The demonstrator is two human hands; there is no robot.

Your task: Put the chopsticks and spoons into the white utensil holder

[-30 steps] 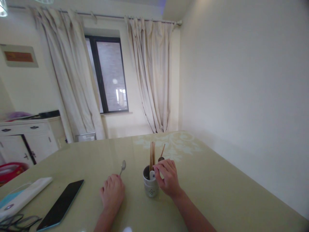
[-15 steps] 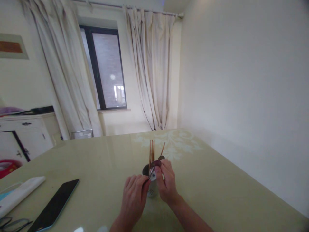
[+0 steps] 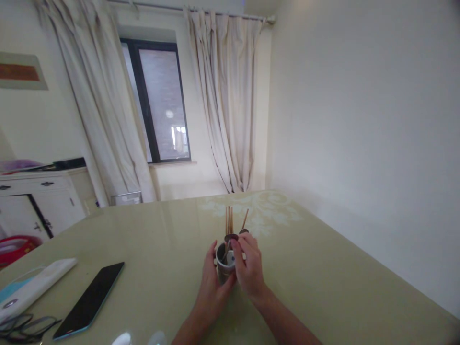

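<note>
A small grey cylindrical holder [image 3: 225,277] with a white rim stands on the table in front of me. My left hand [image 3: 212,287] is curved around its left and front sides. My right hand [image 3: 248,264] pinches a spoon [image 3: 230,237] with a dark reddish bowl, just above the rim. The spoon's thin handle slants down into the holder. Several thin wooden chopsticks [image 3: 229,220] stand upright behind it. To their right, one more stick [image 3: 245,218] leans beside another dark rounded end [image 3: 243,231], partly hidden by my right fingers.
A black-screened phone [image 3: 89,301] lies on the glossy green table [image 3: 161,239], left of my hands. Beyond it are a long white object [image 3: 39,287] and dark-framed glasses [image 3: 27,327]. A white wall [image 3: 359,143] borders the table's right side.
My left hand has left the spoon's handle and moved around the holder. My right hand still pinches the spoon, now slightly lower. The holder's opening shows more plainly.
</note>
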